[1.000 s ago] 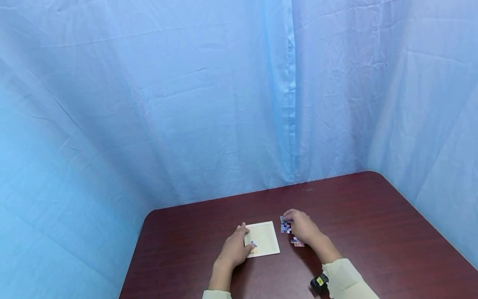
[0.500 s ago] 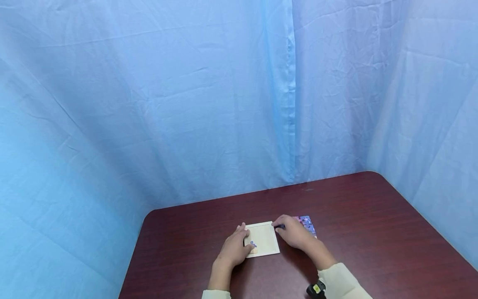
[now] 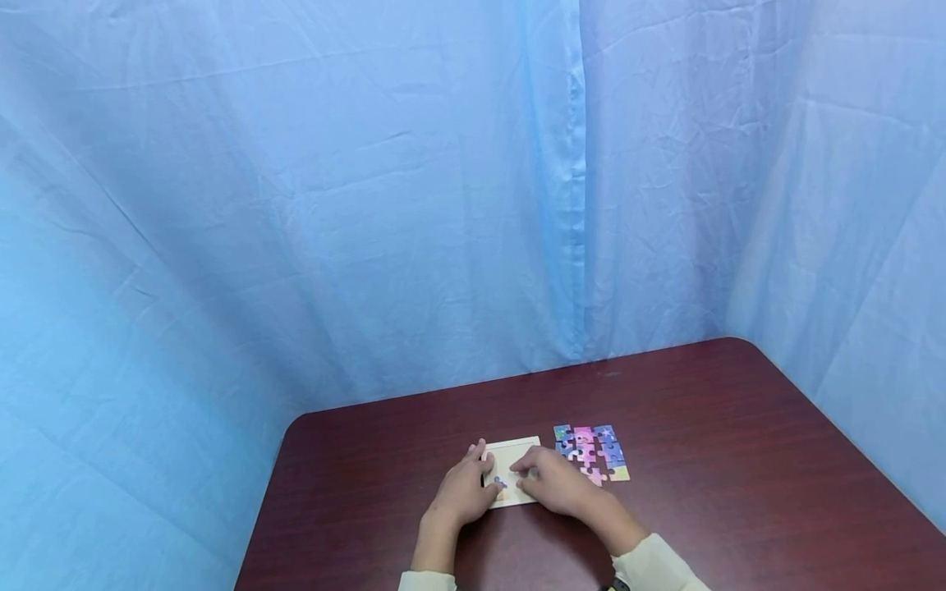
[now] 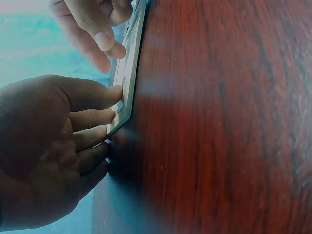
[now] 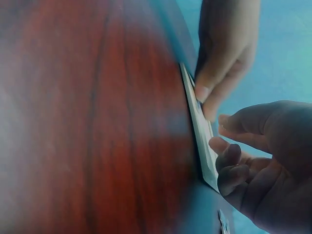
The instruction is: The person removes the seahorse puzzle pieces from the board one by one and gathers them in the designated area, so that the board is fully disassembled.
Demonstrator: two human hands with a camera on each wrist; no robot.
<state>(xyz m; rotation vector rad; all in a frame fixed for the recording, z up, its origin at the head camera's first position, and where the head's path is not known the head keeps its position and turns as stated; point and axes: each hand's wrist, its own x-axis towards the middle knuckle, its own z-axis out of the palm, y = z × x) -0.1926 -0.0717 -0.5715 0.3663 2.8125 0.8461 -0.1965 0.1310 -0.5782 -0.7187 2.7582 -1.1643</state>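
Note:
A shallow white puzzle tray (image 3: 507,454) lies on the table. My left hand (image 3: 460,495) grips its left side, thumb over the rim and fingers along the outer edge. Beside that thumb, a purple and yellow jigsaw piece (image 3: 500,483) sits in the tray's near left corner. My right hand (image 3: 559,484) is over the tray's right half, thumb and forefinger close together around a small jigsaw piece mostly hidden by the fingers. In the right wrist view its fingers curl just above the tray (image 5: 201,131). The left wrist view shows the left thumb (image 4: 114,94) on the rim.
Several pink, blue and yellow jigsaw pieces (image 3: 587,451) lie in a loose group right of the tray. The dark red wooden table (image 3: 702,427) has rounded far corners. Light blue curtains (image 3: 443,205) hang behind it and at both sides.
My right hand has gone from the loose pieces, where it took up a dark jigsaw piece, leftward to over the tray. The group of pieces is now uncovered. My left hand stays put.

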